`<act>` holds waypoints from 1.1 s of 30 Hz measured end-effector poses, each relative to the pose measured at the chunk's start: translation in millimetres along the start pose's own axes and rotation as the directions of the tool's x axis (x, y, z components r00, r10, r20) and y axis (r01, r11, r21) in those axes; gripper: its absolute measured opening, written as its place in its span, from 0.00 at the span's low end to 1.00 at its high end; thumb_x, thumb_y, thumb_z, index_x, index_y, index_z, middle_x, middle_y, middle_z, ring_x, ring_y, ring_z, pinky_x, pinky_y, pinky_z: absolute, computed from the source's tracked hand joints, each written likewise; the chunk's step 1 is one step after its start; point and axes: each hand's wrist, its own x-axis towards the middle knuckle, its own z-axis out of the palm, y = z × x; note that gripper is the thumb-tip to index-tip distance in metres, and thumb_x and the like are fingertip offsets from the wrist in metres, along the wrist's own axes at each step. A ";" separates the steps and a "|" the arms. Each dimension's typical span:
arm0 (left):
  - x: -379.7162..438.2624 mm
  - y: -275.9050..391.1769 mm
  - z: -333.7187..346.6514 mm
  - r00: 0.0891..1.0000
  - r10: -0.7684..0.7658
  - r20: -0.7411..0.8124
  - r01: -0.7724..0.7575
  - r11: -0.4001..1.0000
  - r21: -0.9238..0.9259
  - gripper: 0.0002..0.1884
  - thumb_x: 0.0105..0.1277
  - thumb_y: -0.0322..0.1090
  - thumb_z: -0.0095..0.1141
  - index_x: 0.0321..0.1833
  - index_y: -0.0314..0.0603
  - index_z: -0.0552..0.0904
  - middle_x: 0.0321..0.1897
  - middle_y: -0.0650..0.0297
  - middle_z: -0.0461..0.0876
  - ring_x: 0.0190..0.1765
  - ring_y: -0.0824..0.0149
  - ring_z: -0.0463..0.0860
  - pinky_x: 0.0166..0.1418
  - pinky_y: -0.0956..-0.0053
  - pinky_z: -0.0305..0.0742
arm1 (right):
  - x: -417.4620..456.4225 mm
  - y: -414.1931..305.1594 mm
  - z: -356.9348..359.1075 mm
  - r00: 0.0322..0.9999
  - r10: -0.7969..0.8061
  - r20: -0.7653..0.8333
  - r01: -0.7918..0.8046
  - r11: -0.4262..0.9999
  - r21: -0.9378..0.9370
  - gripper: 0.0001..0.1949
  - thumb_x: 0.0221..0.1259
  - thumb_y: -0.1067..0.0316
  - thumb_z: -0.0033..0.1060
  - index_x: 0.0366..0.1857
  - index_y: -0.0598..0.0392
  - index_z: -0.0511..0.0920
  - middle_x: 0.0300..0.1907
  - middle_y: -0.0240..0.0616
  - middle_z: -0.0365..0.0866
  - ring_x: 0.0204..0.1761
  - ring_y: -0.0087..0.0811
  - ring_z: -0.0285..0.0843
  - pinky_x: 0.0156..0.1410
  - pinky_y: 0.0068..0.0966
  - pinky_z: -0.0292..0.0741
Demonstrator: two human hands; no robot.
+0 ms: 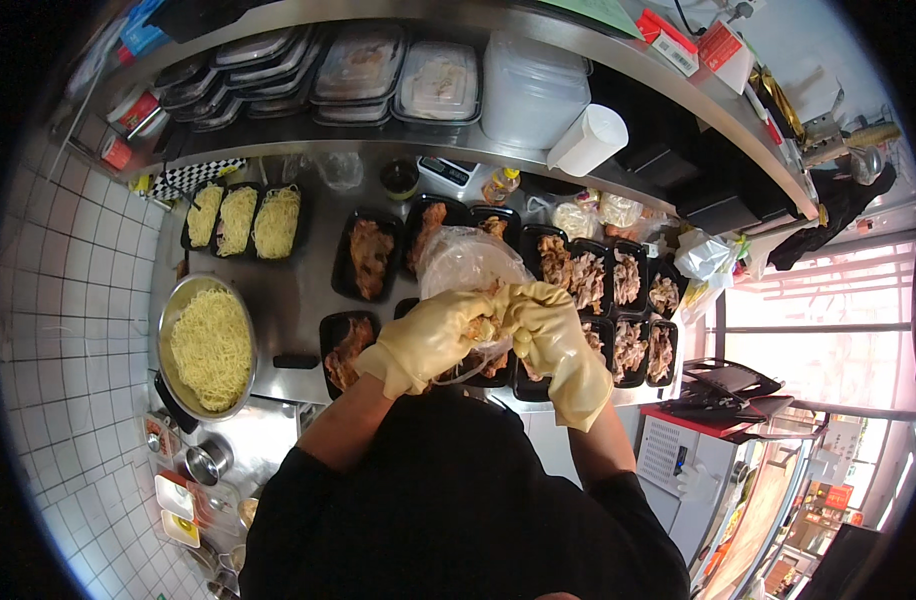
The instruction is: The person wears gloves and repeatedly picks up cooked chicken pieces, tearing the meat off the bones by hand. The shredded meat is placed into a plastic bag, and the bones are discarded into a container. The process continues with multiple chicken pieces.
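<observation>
Both hands wear pale yellow rubber gloves and meet over the steel counter. My left hand (432, 337) has its fingers closed around a piece of cooked meat (482, 328) at the mouth of a clear plastic bag (469, 262). Against it, my right hand (548, 326) has curled fingers; its grip is partly hidden, so I cannot tell exactly what it pinches. Under and around the hands stand black plastic trays of cooked meat: larger pieces to the left (368, 255), shredded or chopped meat to the right (587, 277).
Noodles fill a steel bowl (162, 337) and several black trays (259, 255) at the left. Behind the counter are a digital scale (447, 172) and a yellow-capped bottle (501, 185). Lidded containers (437, 79) and a white pitcher (589, 141) stand on the shelf above.
</observation>
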 end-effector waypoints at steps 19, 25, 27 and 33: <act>-30.3 15.3 -8.3 0.957 -0.063 -0.284 0.095 0.991 0.100 0.31 0.75 0.30 0.79 0.79 0.36 0.83 0.71 0.45 0.92 0.71 0.48 0.93 0.75 0.58 0.88 | -39.0 -34.1 50.4 0.865 -0.280 0.417 0.499 0.389 -0.774 0.26 0.76 0.77 0.70 0.77 0.55 0.88 0.62 0.51 0.97 0.57 0.40 0.97 0.63 0.33 0.90; -36.2 20.2 -18.9 0.980 -0.094 -0.176 0.117 0.985 0.128 0.37 0.75 0.34 0.81 0.84 0.38 0.78 0.71 0.42 0.92 0.72 0.43 0.92 0.75 0.55 0.87 | -31.6 -8.0 32.4 0.818 -0.341 0.462 0.569 0.374 -0.732 0.17 0.71 0.73 0.76 0.63 0.55 0.92 0.55 0.48 0.96 0.54 0.49 0.95 0.62 0.39 0.90; -35.8 31.6 -24.6 0.974 -0.207 -0.088 0.219 0.964 0.149 0.36 0.76 0.35 0.80 0.84 0.37 0.78 0.70 0.42 0.92 0.71 0.44 0.93 0.75 0.56 0.88 | -32.8 -7.0 34.1 0.831 -0.303 0.466 0.551 0.343 -0.761 0.16 0.70 0.73 0.77 0.60 0.56 0.92 0.53 0.46 0.96 0.53 0.46 0.95 0.61 0.37 0.90; -37.1 25.2 -29.2 0.983 -0.181 0.042 0.176 0.979 0.101 0.34 0.79 0.29 0.76 0.84 0.33 0.76 0.70 0.42 0.92 0.71 0.48 0.93 0.76 0.59 0.87 | -28.8 -0.1 29.3 0.780 -0.285 0.556 0.624 0.403 -0.669 0.12 0.69 0.77 0.77 0.54 0.62 0.93 0.44 0.34 0.95 0.45 0.29 0.92 0.54 0.28 0.88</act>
